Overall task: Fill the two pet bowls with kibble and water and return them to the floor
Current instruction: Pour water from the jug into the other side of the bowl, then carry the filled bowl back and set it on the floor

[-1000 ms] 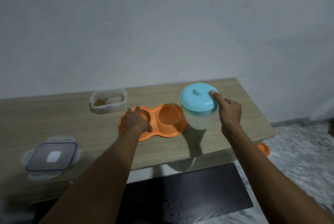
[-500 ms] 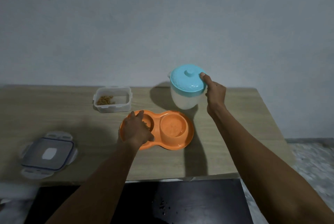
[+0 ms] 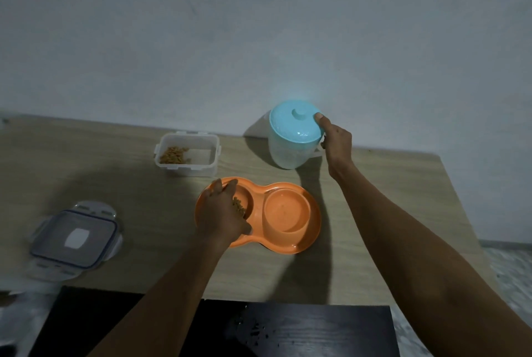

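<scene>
Double pet bowl [image 3: 288,244], orange, is lying near the middle of the counter [image 3: 86,172], toward its front edge. Left hand [image 3: 221,212] is resting over the bowl's left well, its grip closing loosely on the rim, with kibble [image 3: 239,207] showing beneath the fingers. Right hand [image 3: 336,140] is gripping the handle of the lidded water jug [image 3: 293,137] by the counter's back edge, thumb on the blue lid. An open kibble container [image 3: 187,155] is sitting left of the jug; its lid [image 3: 77,238] is lying near the front-left corner.

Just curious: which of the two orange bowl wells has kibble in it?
The left well, under the left hand, holds brown kibble; the right well shows none.
</scene>
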Demonstrator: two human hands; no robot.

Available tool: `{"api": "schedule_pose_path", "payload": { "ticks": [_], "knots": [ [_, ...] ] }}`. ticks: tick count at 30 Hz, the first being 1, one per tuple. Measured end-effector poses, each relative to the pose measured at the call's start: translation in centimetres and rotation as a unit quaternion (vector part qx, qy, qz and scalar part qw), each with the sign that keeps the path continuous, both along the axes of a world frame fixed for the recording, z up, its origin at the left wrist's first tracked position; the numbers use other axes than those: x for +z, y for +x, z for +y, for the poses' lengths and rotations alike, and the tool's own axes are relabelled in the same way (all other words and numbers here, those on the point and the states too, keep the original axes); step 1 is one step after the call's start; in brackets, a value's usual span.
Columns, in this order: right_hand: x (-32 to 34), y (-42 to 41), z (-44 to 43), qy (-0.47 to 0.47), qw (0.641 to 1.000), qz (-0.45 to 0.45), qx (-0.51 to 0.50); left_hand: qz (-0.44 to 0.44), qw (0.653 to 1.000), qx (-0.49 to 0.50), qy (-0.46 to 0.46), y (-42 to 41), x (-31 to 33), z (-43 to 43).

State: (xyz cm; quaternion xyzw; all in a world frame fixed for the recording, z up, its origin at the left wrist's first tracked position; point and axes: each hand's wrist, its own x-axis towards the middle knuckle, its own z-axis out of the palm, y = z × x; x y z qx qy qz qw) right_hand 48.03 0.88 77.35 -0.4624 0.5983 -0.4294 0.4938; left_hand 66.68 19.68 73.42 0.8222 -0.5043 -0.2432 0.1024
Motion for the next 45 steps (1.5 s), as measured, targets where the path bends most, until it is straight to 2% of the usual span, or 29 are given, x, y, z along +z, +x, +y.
{"api": "schedule_pose_path", "payload": {
  "ticks": [3, 5, 7, 10, 13, 16, 19, 24, 31, 37, 45],
  "knots": [
    [0.0, 0.1, 1.0, 0.005, 1.000, 0.014, -0.007, 0.006, 1.000, 0.004, 0.004, -0.1, 0.2, -0.1],
    [-1.0, 0.0, 2.4, 0.014, 0.998, 0.017, -0.065, 0.010, 1.000, 0.002, 0.010, 0.0, 0.2, 0.0],
    [-2.8, -0.6, 4.7, 0.042, 0.991, 0.068, -0.105, 0.015, 1.000, -0.005, 0.013, 0.1, -0.1, 0.3],
    [-5.6, -1.7, 9.5, 0.090, 0.976, 0.182, -0.074, 0.050, 0.994, 0.055, -0.083, 0.3, -0.1, 1.3],
    [-6.2, -2.1, 14.5, 0.075, 0.958, 0.275, -0.043, 0.049, 0.967, 0.160, -0.194, 1.1, 0.0, 2.7],
    [-6.6, -1.9, 17.5, 0.100, 0.946, 0.310, -0.005, 0.063, 0.971, 0.176, -0.151, 2.5, 0.0, 4.5],
    [-7.0, -1.4, 18.1, 0.148, 0.956, 0.252, -0.022, 0.078, 0.983, 0.133, -0.105, 3.1, 0.8, 5.5],
    [-5.2, -0.7, 18.9, 0.168, 0.975, 0.136, -0.052, 0.181, 0.964, 0.180, -0.076, 3.8, 3.2, 5.9],
    [-3.5, -2.4, 22.4, 0.148, 0.984, 0.047, -0.086, 0.234, 0.943, 0.210, -0.108, 3.3, 4.3, 8.1],
    [-0.4, -6.5, 25.3, 0.118, 0.987, 0.008, -0.106, 0.274, 0.928, 0.206, -0.148, -0.1, 6.9, 9.8],
    [3.3, -17.9, 27.0, 0.073, 0.991, 0.002, -0.108, 0.295, 0.919, 0.187, -0.182, -10.8, 10.0, 12.0]
  ]
}}
